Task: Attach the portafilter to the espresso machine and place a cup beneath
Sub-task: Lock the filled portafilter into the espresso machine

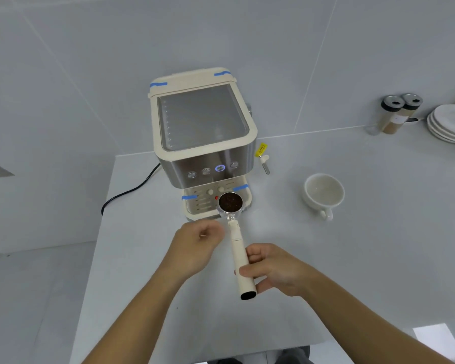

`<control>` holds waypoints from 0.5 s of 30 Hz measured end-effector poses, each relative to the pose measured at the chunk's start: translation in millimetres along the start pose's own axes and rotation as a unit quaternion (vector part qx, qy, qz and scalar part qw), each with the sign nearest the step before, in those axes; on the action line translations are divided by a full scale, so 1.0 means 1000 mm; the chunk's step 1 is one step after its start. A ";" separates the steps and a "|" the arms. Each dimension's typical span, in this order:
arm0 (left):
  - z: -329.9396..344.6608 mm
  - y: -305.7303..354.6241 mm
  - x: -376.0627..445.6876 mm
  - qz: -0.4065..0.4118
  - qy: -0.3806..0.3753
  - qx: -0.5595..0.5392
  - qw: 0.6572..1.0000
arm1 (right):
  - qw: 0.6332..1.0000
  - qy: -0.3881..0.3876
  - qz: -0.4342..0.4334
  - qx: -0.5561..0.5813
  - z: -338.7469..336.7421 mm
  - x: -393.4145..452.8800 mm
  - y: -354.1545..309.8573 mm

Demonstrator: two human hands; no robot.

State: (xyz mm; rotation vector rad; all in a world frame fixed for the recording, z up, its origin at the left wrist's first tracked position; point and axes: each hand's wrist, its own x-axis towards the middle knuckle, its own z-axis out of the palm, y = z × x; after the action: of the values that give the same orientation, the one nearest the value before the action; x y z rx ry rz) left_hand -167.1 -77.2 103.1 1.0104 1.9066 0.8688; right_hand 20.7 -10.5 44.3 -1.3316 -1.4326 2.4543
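A cream and steel espresso machine [202,132] stands on the white counter, one front button lit blue. My right hand [273,269] grips the cream handle of the portafilter [238,245], whose metal basket [231,202], filled with dark coffee grounds, hovers over the machine's drip tray [197,203]. My left hand [199,241] is loosely curled just left of the handle's upper part, apart from it and holding nothing. A white cup [323,194] stands on the counter to the right of the machine, its handle towards me.
A steam wand [265,164] with a yellow tag sticks out of the machine's right side. A black power cable [132,191] runs off to the left. Two lidded jars [397,111] and a stack of white plates [451,123] stand at the far right. The counter's left edge [100,232] drops off.
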 end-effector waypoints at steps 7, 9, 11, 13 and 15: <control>-0.077 0.073 0.013 0.320 0.149 0.143 0.925 | 1.000 0.003 -0.006 0.027 0.010 0.020 -0.013; -0.090 0.087 0.033 0.336 0.146 0.179 0.913 | 0.999 0.002 -0.012 0.033 0.012 0.025 -0.018; -0.097 0.096 0.055 0.314 0.117 0.233 0.913 | 0.999 0.006 -0.013 0.036 0.015 0.028 -0.024; -0.098 0.102 0.078 0.303 0.064 0.271 0.911 | 0.999 0.008 -0.016 0.033 0.018 0.031 -0.029; -0.095 0.110 0.097 0.292 -0.004 0.296 0.910 | 0.999 0.010 -0.020 0.035 0.020 0.034 -0.034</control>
State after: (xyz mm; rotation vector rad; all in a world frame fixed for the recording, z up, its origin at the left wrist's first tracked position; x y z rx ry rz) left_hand -249.8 37.3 205.9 2.0183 1.9242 0.5851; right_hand -27.4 8.1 50.2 -1.2969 -1.3427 2.4349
